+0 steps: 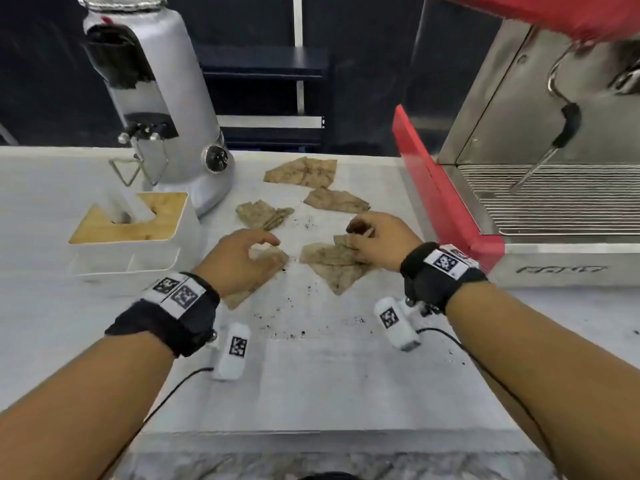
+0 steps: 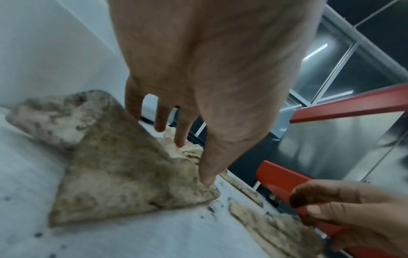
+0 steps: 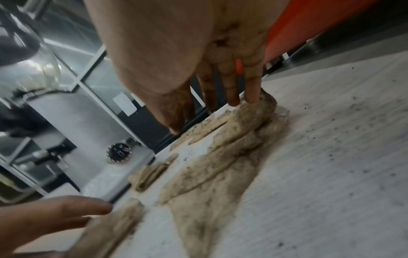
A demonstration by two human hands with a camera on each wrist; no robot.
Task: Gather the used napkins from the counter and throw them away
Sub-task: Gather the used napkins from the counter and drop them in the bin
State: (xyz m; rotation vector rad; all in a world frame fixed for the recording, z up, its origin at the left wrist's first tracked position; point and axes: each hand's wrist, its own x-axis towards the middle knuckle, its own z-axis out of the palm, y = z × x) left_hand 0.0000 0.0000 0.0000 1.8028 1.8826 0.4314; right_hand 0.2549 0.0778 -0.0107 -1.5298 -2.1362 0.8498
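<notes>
Several brown, stained napkins lie on the pale counter (image 1: pixel 311 375). My left hand (image 1: pixel 266 251) hovers clawed over the near left napkin (image 1: pixel 242 296); in the left wrist view its thumb tip presses that napkin (image 2: pixel 121 174) near a corner, with the other fingers loose above the far edge. My right hand (image 1: pixel 360 235) rests on the near right napkin (image 1: pixel 332 265). Its straight fingertips (image 3: pixel 249 101) touch that napkin's (image 3: pixel 220 157) raised far fold, the thumb apart from it. Three more napkins lie behind: one folded (image 1: pixel 263 214), one in the middle (image 1: pixel 336 200), one farthest back (image 1: pixel 301 171).
A silver coffee grinder (image 1: pixel 156 116) stands at the back left, with a white tissue box with a wooden lid (image 1: pixel 135 230) in front of it. A red and steel espresso machine (image 1: pixel 519 188) fills the right side. Dark coffee grounds (image 1: pixel 294 323) speckle the counter near me.
</notes>
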